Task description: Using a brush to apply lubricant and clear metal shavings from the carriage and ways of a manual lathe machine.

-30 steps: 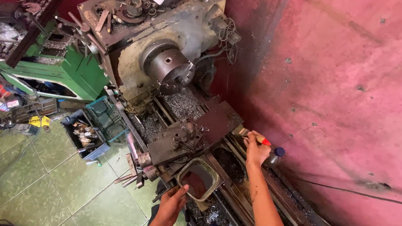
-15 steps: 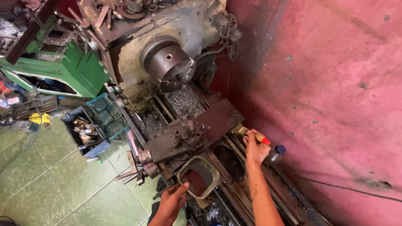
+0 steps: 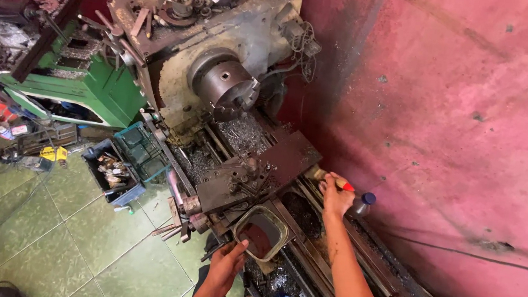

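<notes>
I look down on an old metal lathe with a round grey chuck (image 3: 225, 85) and a dark carriage (image 3: 245, 172) strewn with metal chips. My right hand (image 3: 335, 195) is closed around a brush with a red handle (image 3: 344, 186) at the far side of the carriage, next to a small blue-capped bottle (image 3: 362, 203). My left hand (image 3: 227, 264) rests on the near rim of a rectangular metal tin (image 3: 245, 223) holding dark reddish liquid, which sits on the lathe bed.
A pink wall (image 3: 447, 121) rises close on the right. A green machine (image 3: 99, 87) and cluttered shelves stand at the left. A blue crate (image 3: 141, 149) and a box of tools (image 3: 110, 172) sit on the green tiled floor (image 3: 74, 246). A cable runs along the wall.
Both hands have stayed in place. The view has shifted slightly.
</notes>
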